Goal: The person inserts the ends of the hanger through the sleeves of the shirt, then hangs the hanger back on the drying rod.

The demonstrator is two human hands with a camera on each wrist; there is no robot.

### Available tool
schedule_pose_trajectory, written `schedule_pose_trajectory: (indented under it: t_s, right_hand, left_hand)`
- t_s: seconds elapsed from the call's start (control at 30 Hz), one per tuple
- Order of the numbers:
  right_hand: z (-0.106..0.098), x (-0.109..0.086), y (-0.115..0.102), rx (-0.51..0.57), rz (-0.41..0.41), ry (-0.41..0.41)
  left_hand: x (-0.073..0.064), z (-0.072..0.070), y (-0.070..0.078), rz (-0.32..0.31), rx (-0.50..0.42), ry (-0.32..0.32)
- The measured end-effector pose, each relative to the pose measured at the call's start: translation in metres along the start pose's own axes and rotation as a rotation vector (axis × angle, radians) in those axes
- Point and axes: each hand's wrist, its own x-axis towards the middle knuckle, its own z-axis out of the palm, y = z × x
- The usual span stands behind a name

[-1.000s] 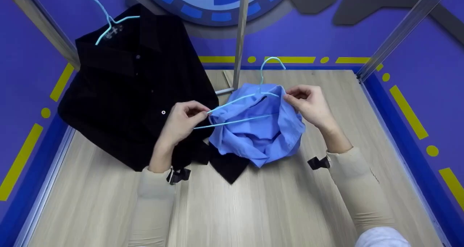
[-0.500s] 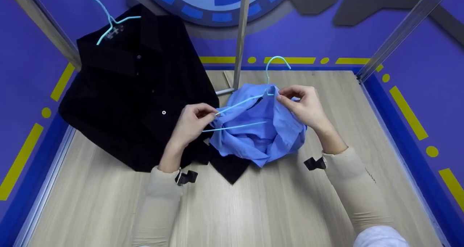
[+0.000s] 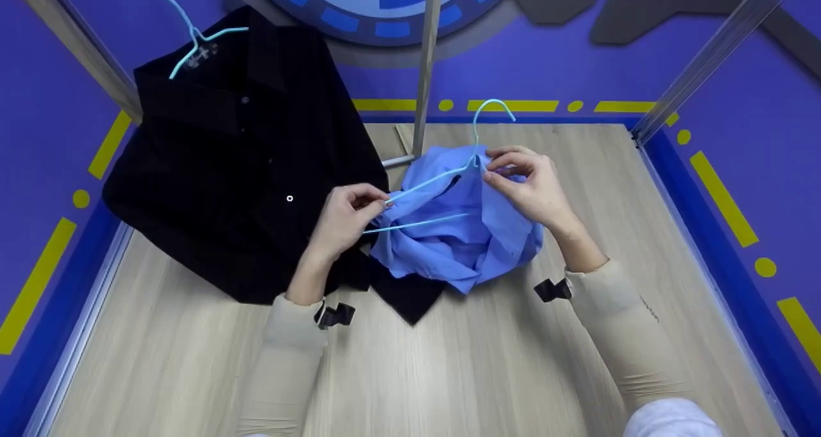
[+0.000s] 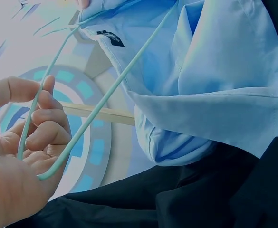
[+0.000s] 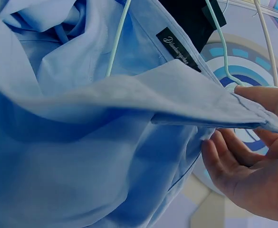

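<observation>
A light blue shirt (image 3: 507, 231) hangs bunched, its neck facing up, with a dark label (image 5: 177, 47) inside the collar. A pale turquoise wire hanger (image 3: 417, 223) lies partly inside it; its right end is hidden by the cloth, its hook standing up above the neck. My left hand (image 3: 340, 222) pinches the upper left arm of the hanger, outside the shirt; in the left wrist view the wire runs along the fingers (image 4: 48, 128). On the right, my right hand (image 3: 529, 190) holds the shirt's collar edge near the hook's base.
A black shirt (image 3: 211, 187) hangs at the left on another turquoise hanger (image 3: 192, 33), close to my left hand. A metal post (image 3: 426, 65) rises behind the blue shirt. Wood-look floor (image 3: 410, 385) lies below, with blue-purple panels (image 3: 545, 58) around it.
My left hand has moved right with the hanger, which sits further into the blue shirt. My right hand has shifted left along the collar toward the hook.
</observation>
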Motion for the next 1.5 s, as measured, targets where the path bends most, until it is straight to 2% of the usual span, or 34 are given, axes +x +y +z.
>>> schedule_pose_trajectory:
  t_s: [0.17,0.3,0.5,0.7,0.9,1.03,1.17,1.37,1.5]
  right_hand:
    - [0.0,-0.001,0.001,0.0,0.027,-0.031]
    - [0.002,0.0,0.002,-0.045,0.025,-0.013]
    - [0.004,0.005,0.031,-0.065,0.032,0.021]
    - [0.002,0.007,0.045,-0.109,-0.02,-0.034]
    - [0.005,0.007,0.051,-0.113,-0.095,-0.003]
    - [0.007,0.006,0.054,-0.126,-0.139,-0.004]
    - [0.008,0.005,0.054,-0.15,-0.16,0.005]
    - [0.003,0.006,0.053,-0.137,-0.178,0.043]
    - [0.001,0.008,0.054,-0.13,-0.194,0.104]
  left_hand:
    - [0.001,0.0,-0.002,0.008,-0.003,0.019]
    - [0.001,0.001,-0.002,0.01,0.005,0.015]
    - [0.003,0.001,-0.001,0.022,0.018,0.007]
    - [0.005,0.0,-0.002,0.022,0.069,-0.002]
    - [0.006,-0.001,-0.004,0.082,0.164,0.012]
    - [0.005,-0.001,-0.005,0.127,0.242,0.047]
    - [0.004,-0.002,-0.006,0.153,0.281,0.109]
    - [0.003,-0.003,-0.009,0.189,0.265,0.229]
    - [0.001,-0.003,-0.012,0.165,0.225,0.295]
